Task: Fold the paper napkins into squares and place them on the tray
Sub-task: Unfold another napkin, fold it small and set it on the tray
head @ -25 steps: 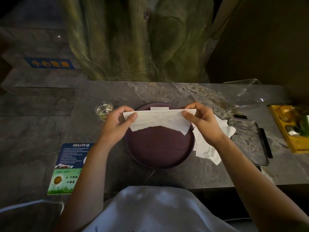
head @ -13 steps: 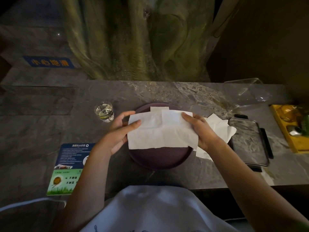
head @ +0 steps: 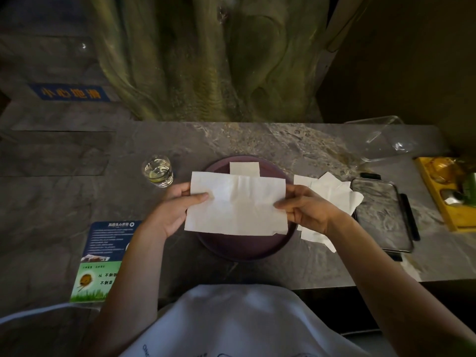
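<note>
A white paper napkin point(head: 238, 204) is spread flat and wide above the round dark purple tray point(head: 247, 249). My left hand point(head: 177, 207) pinches its left edge and my right hand point(head: 305, 208) pinches its right edge. A small folded white napkin point(head: 244, 168) lies on the far part of the tray, partly hidden by the held sheet. A loose pile of unfolded napkins point(head: 332, 191) lies on the table just right of the tray, behind my right hand.
A small glass of liquid point(head: 157, 171) stands left of the tray. A phone point(head: 381, 212) lies at the right, beyond it a yellow wooden box point(head: 443, 199) and a clear plastic container point(head: 381, 140). Printed cards point(head: 105, 256) lie at the left front edge.
The napkin, held up as a narrow strip a second ago, has been lowered and opened out wide over the tray. Both hands have slid down to its side edges.
</note>
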